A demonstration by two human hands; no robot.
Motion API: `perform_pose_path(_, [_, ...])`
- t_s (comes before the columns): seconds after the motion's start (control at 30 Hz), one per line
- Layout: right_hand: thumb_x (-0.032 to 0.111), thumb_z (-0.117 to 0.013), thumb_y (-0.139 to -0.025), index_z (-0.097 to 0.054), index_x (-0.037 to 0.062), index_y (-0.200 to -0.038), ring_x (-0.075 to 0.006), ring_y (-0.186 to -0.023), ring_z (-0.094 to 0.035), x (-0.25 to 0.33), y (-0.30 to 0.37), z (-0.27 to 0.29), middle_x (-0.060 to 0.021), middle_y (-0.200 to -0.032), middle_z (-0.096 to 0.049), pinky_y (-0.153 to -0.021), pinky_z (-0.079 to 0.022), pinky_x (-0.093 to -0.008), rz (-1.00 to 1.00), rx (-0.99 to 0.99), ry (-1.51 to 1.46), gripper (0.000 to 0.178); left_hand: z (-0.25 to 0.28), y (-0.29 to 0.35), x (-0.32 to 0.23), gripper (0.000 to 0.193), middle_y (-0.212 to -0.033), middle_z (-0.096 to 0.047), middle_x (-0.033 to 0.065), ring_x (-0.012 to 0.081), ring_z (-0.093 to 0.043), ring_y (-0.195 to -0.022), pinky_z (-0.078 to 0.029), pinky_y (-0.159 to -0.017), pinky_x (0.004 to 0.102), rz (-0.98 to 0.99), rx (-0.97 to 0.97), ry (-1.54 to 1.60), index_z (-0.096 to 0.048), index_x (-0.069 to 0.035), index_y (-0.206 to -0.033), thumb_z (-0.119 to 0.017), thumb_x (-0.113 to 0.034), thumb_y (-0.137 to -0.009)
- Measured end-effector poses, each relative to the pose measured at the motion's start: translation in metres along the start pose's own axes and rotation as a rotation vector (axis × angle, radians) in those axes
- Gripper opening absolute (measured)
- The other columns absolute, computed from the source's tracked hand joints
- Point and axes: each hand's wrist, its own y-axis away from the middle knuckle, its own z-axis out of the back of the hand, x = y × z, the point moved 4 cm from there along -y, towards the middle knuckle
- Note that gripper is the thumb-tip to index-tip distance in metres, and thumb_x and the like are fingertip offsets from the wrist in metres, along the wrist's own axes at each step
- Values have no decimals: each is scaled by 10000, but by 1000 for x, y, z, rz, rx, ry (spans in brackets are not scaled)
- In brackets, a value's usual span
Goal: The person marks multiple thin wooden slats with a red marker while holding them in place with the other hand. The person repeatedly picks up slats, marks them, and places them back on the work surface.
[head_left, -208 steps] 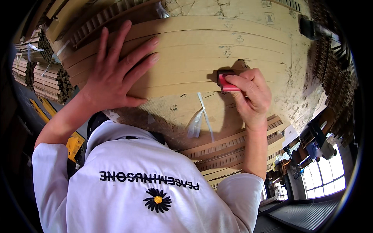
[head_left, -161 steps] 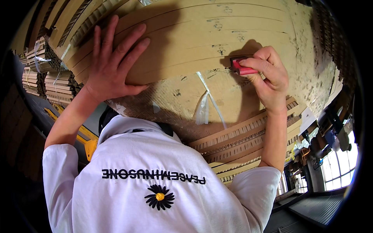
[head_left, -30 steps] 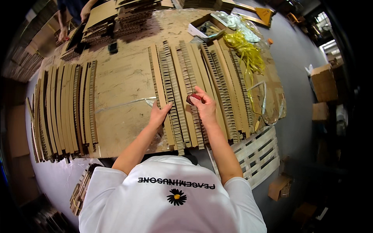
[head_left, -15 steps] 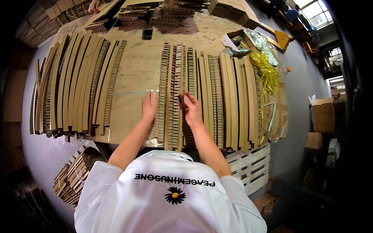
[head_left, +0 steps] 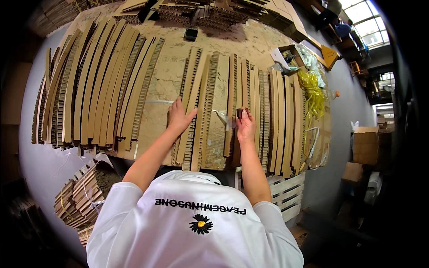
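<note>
A small group of honeycomb cardboard strips (head_left: 206, 107) lies lengthwise on the table, slightly slanted, in front of me. My left hand (head_left: 180, 118) rests on these strips with its fingers spread and thumb apart. My right hand (head_left: 246, 127) is closed in a pinch on a small dark object (head_left: 240, 113), too small to name, beside the strips on the right. A thin pale strip of tape or film (head_left: 221, 115) shows on the tabletop between the two groups. More strips (head_left: 278, 125) stand side by side right of my right hand.
A wide row of cardboard strips (head_left: 103, 89) fills the table's left. Cardboard stacks (head_left: 219, 18) and a small black box (head_left: 191, 34) lie toward the far side. At right are an open carton (head_left: 286, 56) and tangled yellow strapping (head_left: 313, 91). Tied bundles (head_left: 85, 201) sit on the floor.
The strips between my hands have parted, and a gap now shows bare tabletop between the middle and right groups. My hands are farther apart. The whole view has shifted somewhat.
</note>
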Motion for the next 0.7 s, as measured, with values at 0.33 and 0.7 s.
perform_pose_path(0.33, [164, -699, -935, -707, 22, -1065, -166, -893, -660, -77, -7, -22, -49, -985, -724, -859, -528, -315, -153, 153, -143, 192, -40, -1, -7, 619, -1230, -625, 277, 414, -603, -1146, -479, -982, 472, -131, -173, 34, -500, 44, -1345, -706, -234, -831])
perform_pose_path(0.7, [121, -743, -910, -678, 61, -1111, -143, -938, -661, -18, -35, 18, -32, -1019, -703, -861, -533, -298, -81, 184, -255, 220, -27, 9, -38, 522, -1192, -658, 255, 361, -644, -1101, -493, -949, 447, -51, 49, 384, -528, 3, -1325, -670, -261, -898])
